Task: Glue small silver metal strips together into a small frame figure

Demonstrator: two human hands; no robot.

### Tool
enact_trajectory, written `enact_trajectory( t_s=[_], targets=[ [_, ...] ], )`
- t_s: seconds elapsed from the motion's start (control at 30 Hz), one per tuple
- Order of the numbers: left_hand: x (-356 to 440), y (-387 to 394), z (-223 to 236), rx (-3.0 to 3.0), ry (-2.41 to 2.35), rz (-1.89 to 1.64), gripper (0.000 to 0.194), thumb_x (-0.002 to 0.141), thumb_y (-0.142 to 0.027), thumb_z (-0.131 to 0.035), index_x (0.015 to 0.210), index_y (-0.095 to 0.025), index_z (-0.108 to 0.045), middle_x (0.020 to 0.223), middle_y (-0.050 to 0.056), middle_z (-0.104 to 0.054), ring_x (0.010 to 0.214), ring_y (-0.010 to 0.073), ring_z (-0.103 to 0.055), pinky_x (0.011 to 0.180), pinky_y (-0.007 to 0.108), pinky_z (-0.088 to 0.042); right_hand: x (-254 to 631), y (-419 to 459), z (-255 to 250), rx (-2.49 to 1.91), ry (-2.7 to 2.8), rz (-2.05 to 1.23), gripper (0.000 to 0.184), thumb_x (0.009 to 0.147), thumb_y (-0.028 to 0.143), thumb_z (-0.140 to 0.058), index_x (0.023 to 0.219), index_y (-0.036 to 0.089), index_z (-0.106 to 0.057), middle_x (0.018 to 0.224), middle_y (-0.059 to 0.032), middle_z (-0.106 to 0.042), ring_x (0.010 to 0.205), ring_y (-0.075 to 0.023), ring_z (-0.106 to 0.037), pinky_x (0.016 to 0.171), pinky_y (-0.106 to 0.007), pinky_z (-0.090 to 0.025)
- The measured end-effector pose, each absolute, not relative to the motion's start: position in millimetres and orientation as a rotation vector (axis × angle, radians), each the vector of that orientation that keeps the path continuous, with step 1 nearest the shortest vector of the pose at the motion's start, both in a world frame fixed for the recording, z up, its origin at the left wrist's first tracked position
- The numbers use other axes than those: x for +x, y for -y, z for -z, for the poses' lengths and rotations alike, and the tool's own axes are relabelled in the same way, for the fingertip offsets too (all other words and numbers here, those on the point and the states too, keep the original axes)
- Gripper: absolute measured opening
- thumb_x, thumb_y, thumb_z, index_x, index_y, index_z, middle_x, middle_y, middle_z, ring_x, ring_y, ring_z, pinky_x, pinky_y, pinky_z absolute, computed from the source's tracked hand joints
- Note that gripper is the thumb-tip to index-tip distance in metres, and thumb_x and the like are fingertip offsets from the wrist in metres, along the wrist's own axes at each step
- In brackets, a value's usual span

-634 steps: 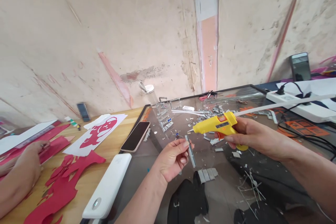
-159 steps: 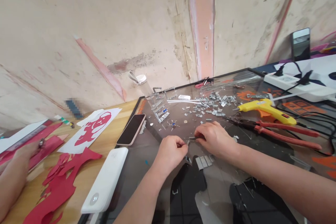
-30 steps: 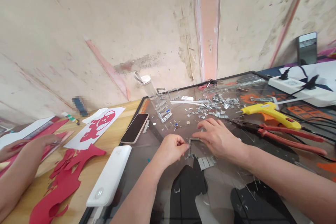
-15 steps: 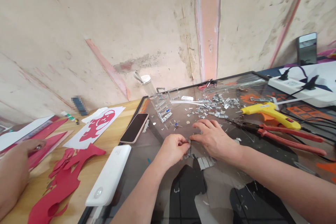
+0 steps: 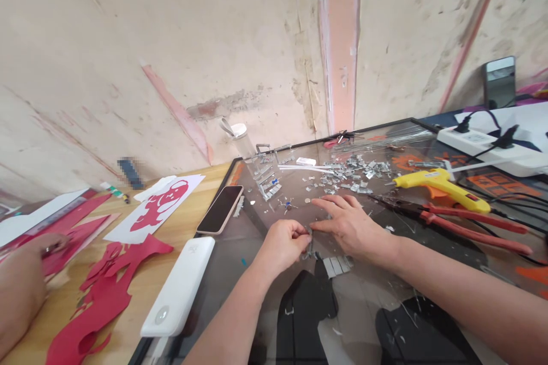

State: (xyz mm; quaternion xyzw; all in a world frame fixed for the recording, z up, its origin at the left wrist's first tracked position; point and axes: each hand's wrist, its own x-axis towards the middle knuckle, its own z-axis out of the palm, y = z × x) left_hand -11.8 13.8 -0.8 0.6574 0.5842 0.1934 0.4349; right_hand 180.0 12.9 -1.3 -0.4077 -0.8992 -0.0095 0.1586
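My left hand [image 5: 280, 246] rests low over the dark glass tabletop [image 5: 265, 325], thumb and fingers pinched on a small grey piece [image 5: 311, 246] that the fingertips mostly hide. Beside it, my right hand [image 5: 355, 227] lies palm down with its fingers spread. Its index fingertip meets the same piece from the right. Just below the hands lie flat grey strips [image 5: 337, 266] set side by side. Farther back, a pile of small silvery scraps [image 5: 359, 168] is scattered. A little frame-like grey construction [image 5: 268, 179] stands to the left of the pile.
Red-handled pliers [image 5: 471, 225] and a yellow glue gun [image 5: 445, 185] lie at right, near a white power strip [image 5: 492, 148]. Left are a phone [image 5: 220, 209], a white power bank [image 5: 177, 288] and red paper cutouts [image 5: 103, 302]. Another person's hand [image 5: 25, 274] works on red paper at far left.
My hands keep almost the same pose at the same spot. At far left the other person's hand has shifted slightly. The camera view has moved a little.
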Motion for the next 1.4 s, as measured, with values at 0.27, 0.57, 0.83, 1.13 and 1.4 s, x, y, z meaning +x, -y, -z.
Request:
enact_trajectory(
  t_s=[0.27,0.57,0.83,1.13,1.4],
  targets=[
    [-12,-14,0,1.620,-1.488,-0.475,0.008,0.076,-0.022,-0.057,0.075,-0.015,-0.061,0.054,-0.002,-0.056,0.039,0.0080,-0.046,0.040,0.019,-0.036,199,-20,-9,-1.335,2.388,-0.103,0.020,0.086,0.023,-0.051,0.087,0.023,-0.071,0.095,-0.0061,-0.068,0.093,-0.0225,-0.055,0.079,-0.036,-0.031],
    [-11,-14,1,1.610,-1.489,-0.473,0.008,0.077,-0.022,-0.057,0.076,-0.014,-0.062,0.055,-0.002,-0.057,0.040,0.0078,-0.046,0.041,0.019,-0.036,205,-17,-13,-1.410,2.563,-0.071,0.009,0.078,0.022,-0.062,0.076,0.023,-0.070,0.082,-0.0036,-0.067,0.087,-0.0214,-0.056,0.073,-0.033,-0.028],
    [-11,-14,2,1.614,-1.490,-0.475,0.008,0.076,-0.021,-0.058,0.076,-0.014,-0.061,0.054,-0.003,-0.056,0.040,0.0074,-0.046,0.040,0.019,-0.036,203,-20,-9,-1.385,2.569,-0.001,0.011,0.078,0.018,-0.061,0.076,0.023,-0.070,0.081,-0.0025,-0.065,0.085,-0.0200,-0.054,0.072,-0.032,-0.026],
    [-12,-15,5,1.625,-1.484,-0.478,0.009,0.077,-0.022,-0.056,0.076,-0.014,-0.062,0.055,-0.002,-0.057,0.039,0.0076,-0.046,0.040,0.019,-0.037,201,-17,-13,-1.408,2.587,0.018,0.011,0.079,0.019,-0.061,0.076,0.023,-0.070,0.080,-0.0031,-0.065,0.085,-0.0202,-0.054,0.070,-0.031,-0.025],
    [-12,-15,4,1.626,-1.474,-0.470,0.010,0.076,-0.023,-0.057,0.076,-0.014,-0.062,0.053,-0.003,-0.056,0.039,0.0076,-0.046,0.040,0.019,-0.037,201,-17,-12,-1.416,2.553,0.010,0.009,0.078,0.021,-0.063,0.083,0.024,-0.071,0.083,-0.0025,-0.066,0.087,-0.0213,-0.055,0.072,-0.032,-0.027]
  ],
)
